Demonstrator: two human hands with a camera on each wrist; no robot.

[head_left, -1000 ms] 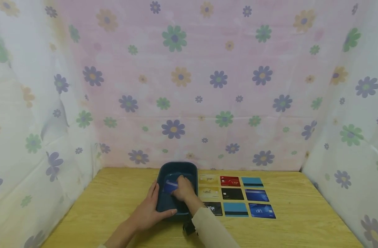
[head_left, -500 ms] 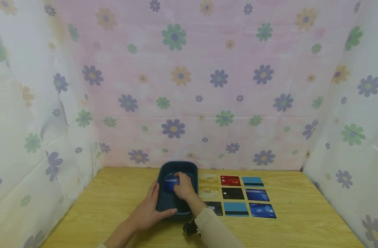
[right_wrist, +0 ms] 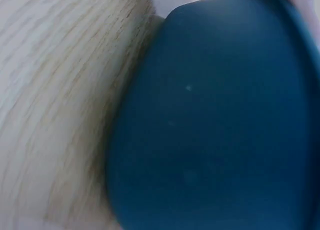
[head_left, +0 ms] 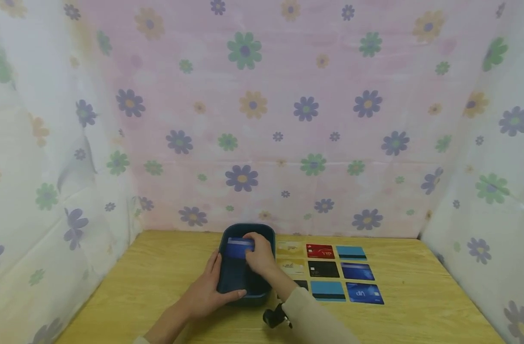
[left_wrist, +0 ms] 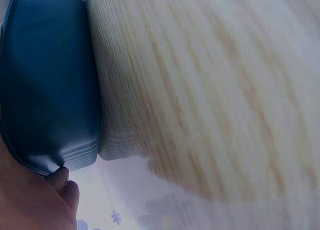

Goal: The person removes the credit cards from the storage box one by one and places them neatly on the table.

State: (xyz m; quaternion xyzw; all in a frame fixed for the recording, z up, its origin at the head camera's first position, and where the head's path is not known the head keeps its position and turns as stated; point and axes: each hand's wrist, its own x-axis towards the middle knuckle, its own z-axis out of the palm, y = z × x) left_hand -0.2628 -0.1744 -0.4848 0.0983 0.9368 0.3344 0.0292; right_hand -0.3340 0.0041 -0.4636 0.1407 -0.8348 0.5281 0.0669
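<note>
A floral cloth backdrop [head_left: 262, 119] enclosed three sides of a wooden table [head_left: 158, 286], the largest surface in the head view. On the table stood a dark blue tray [head_left: 233, 282], near the centre and close to the back edge; the left wrist view showed its outer wall [left_wrist: 50, 80] resting on the wood grain. To the right of the tray, just beside it, lay a grid of cards [head_left: 330, 272] in three columns, gold, red, black and blue among them, each flat and apart from its neighbours. The left hand [head_left: 203, 294] lay against the tray's near left side, thumb curled over the near rim and fingers along the wall, gripping it. The right hand [head_left: 259, 255] was over the tray's far half, fingers closed in a pinch on a blue card [head_left: 239, 248], which was held above the tray floor, tilted, its long edge roughly level.
</note>
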